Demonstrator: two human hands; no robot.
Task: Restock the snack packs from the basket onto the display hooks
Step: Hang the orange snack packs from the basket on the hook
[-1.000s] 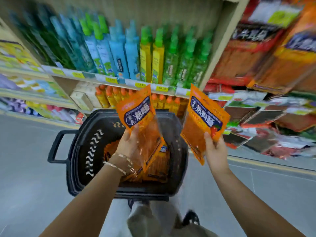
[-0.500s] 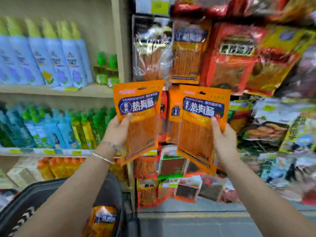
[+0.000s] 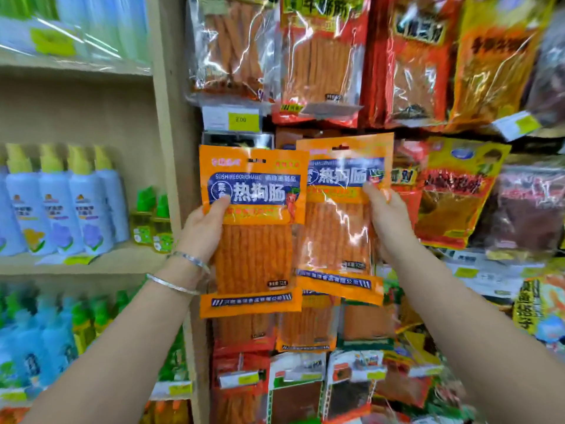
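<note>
I hold two orange snack packs upright in front of the hanging display. My left hand (image 3: 203, 231) grips the left orange pack (image 3: 253, 249) by its left edge, thumb on the blue label. My right hand (image 3: 386, 221) grips the right orange pack (image 3: 336, 240) by its right edge. The right pack overlaps slightly behind the left one and sits a little higher. Both packs have a hang slot at the top. More orange packs of the same kind (image 3: 305, 328) hang just below and behind them. The hooks themselves are hidden by packs. The basket is out of view.
Hanging snack bags (image 3: 318, 62) fill the display above, right and below, with a yellow price tag (image 3: 241, 120) just above my packs. A wooden shelf upright (image 3: 174, 154) borders the display on the left; bottles (image 3: 61, 206) stand on its shelves.
Both hands have risen with their packs from above the basket to the display, and the view has tilted up. The basket has dropped out of sight. The packs are closer to the display.
</note>
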